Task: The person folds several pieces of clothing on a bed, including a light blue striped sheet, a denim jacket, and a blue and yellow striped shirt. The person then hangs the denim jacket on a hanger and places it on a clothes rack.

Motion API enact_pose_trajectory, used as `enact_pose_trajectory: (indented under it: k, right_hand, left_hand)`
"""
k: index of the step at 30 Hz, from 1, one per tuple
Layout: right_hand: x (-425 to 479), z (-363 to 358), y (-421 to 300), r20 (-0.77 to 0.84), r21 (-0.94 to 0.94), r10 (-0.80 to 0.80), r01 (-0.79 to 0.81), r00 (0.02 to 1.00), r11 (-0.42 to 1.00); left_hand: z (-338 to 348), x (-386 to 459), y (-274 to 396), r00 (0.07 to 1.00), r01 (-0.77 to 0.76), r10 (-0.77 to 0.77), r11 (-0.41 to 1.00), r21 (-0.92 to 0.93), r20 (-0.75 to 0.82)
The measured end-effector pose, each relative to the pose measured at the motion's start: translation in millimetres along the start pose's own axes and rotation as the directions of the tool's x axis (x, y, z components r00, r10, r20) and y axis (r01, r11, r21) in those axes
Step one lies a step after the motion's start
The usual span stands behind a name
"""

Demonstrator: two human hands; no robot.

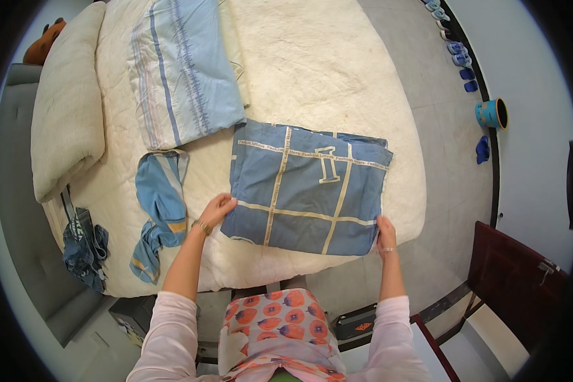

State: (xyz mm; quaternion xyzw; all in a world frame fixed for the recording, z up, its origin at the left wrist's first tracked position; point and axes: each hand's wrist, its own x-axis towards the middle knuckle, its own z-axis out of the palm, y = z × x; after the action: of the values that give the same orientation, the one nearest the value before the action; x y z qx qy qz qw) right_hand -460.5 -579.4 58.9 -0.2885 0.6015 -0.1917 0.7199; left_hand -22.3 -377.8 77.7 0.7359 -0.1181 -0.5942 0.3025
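Observation:
A folded blue bedding cloth [305, 191] lies before me on the near part of the bed, with cream stripes, printed lettering and a large outlined letter. Its layers show along the far and right edges. My left hand [217, 210] pinches its left edge, thumb and fingers together. At the opposite edge, my right hand [387, 235] grips the side near the front corner, some fingers hidden. Left of my left hand lies a crumpled light-blue garment [160, 200] with yellow and white bands. Farther back, a folded pale-blue striped cloth [186, 71] touches the blue one's far left corner.
The bed [324, 62] has a cream fleecy cover. A rolled cream quilt [71, 105] and denim clothing [83, 248] lie near the grey headboard [16, 167]. Shoes [456, 47] and a blue bin [489, 113] line the right wall. A dark-red wooden panel [515, 272] stands at lower right.

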Motion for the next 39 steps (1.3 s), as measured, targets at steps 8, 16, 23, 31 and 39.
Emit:
enact_pose_trajectory:
  k: [8,16,23,31,39]
  right_hand:
    - [57,28,-53,-0.065,-0.002,-0.333,0.333,0.941,0.943]
    - [87,43,-54,-0.032,-0.201,-0.212,0.201,0.977,0.959]
    - [98,24,-44,-0.4,-0.355,-0.562,0.443,0.724,0.823]
    - [-37,145,-7,-0.012,-0.518,-0.643,0.545,0.766,0.659]
    - [-151,341,151,0.627,-0.555,0.046,0.404,0.778,0.728]
  left_hand:
    - [27,32,21,0.895,-0.423,0.363,0.877,-0.229,-0.26]
    - [22,54,32,0.982,-0.155,0.067,0.818,-0.554,-0.176]
    - [27,40,70,0.6,-0.545,0.44,0.836,0.062,-0.668]
    - [-83,-114,-56,0.376,0.384,0.522,0.664,0.642,-0.765]
    - [-124,-161,-107,0.77,-0.201,0.202,0.977,0.07,-0.606]
